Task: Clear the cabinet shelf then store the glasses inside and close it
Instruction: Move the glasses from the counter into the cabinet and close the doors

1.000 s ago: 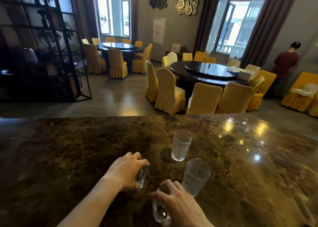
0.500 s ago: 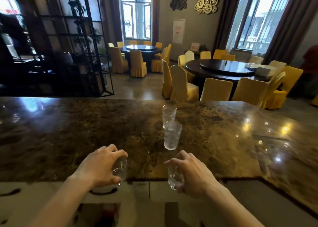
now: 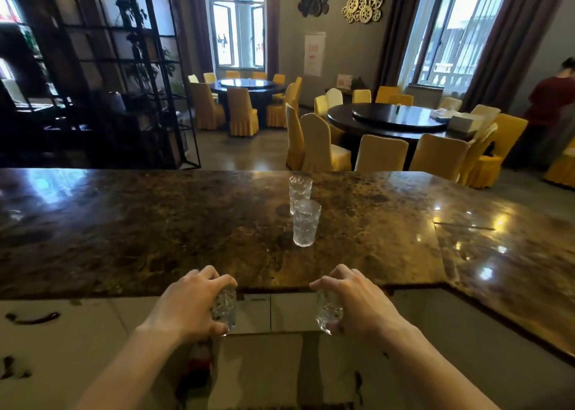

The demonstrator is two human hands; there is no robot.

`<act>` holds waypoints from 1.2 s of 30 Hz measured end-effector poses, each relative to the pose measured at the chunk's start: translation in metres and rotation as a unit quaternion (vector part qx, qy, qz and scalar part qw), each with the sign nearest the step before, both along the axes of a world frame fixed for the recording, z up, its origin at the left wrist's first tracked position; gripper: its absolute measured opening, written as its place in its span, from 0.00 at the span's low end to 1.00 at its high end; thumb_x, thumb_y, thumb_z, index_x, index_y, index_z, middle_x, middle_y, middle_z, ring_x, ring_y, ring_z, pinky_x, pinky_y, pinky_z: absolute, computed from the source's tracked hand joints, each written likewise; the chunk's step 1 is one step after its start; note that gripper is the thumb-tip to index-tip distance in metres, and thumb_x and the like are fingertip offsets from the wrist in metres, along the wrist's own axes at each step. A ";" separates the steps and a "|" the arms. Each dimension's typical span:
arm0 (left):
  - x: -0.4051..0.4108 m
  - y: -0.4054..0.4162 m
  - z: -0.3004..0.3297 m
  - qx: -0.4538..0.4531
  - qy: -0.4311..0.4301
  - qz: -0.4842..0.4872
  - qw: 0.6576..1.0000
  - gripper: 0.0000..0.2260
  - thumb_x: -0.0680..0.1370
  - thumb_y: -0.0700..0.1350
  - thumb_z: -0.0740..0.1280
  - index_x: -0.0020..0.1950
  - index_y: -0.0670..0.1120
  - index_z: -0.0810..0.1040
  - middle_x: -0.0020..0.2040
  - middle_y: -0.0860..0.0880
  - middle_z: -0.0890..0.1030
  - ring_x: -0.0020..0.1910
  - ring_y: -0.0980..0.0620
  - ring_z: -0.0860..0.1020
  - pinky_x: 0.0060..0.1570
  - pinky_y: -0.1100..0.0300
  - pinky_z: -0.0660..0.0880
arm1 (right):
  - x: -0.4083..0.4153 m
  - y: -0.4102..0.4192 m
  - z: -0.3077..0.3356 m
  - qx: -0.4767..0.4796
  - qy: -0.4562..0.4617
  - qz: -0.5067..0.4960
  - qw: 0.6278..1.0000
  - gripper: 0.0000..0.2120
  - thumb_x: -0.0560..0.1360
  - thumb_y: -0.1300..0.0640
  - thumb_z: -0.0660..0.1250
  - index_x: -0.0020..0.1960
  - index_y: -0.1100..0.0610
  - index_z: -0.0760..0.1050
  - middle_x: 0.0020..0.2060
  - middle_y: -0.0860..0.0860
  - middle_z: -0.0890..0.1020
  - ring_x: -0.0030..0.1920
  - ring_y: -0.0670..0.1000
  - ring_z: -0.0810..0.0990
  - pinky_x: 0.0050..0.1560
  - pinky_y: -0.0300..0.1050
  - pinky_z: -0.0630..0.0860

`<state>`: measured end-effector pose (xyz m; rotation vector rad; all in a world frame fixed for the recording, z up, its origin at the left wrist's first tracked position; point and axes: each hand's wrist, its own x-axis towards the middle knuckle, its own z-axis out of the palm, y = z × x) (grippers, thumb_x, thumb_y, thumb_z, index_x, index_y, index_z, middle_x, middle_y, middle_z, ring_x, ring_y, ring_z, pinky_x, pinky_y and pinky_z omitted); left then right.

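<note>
L hand [image 3: 189, 304] gripping glass [image 3: 224, 310], R hand [image 3: 357, 304] gripping 2nd glass [image 3: 327, 313]

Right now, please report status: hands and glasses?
Left hand and right hand each hold one glass. Two glasses wait on counter. Nothing blocks.

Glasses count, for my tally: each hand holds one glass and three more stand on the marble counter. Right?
Not quite. The head view shows only two glasses on the marble counter, a near one and a far one. The left hand and right hand do hold one glass each.
</note>
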<state>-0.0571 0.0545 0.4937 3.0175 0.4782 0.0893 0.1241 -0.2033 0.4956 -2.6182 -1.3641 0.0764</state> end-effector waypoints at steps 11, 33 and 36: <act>-0.029 0.008 -0.099 -0.068 0.018 0.020 0.997 0.34 0.69 0.61 0.76 0.72 0.64 0.65 0.67 0.59 0.69 0.65 0.56 0.69 0.61 0.58 0.75 | -0.031 0.019 -0.090 -0.034 0.057 -0.021 0.998 0.35 0.70 0.46 0.78 0.72 0.37 0.66 0.66 0.45 0.70 0.65 0.48 0.69 0.60 0.45 0.78; -0.010 0.037 -0.640 -0.229 0.040 0.164 0.959 0.34 0.63 0.53 0.83 0.66 0.53 0.76 0.59 0.50 0.76 0.55 0.48 0.76 0.52 0.55 0.73 | -0.053 0.069 -0.628 -0.099 0.207 -0.055 0.972 0.37 0.72 0.46 0.75 0.75 0.37 0.59 0.68 0.48 0.62 0.69 0.54 0.63 0.58 0.49 0.78; 0.009 0.052 -0.706 -0.194 0.039 0.172 0.965 0.31 0.62 0.54 0.83 0.62 0.49 0.79 0.49 0.50 0.76 0.45 0.49 0.75 0.42 0.54 0.73 | -0.043 0.093 -0.693 -0.077 0.193 -0.044 0.977 0.37 0.71 0.49 0.77 0.74 0.39 0.62 0.69 0.49 0.65 0.68 0.54 0.65 0.60 0.48 0.77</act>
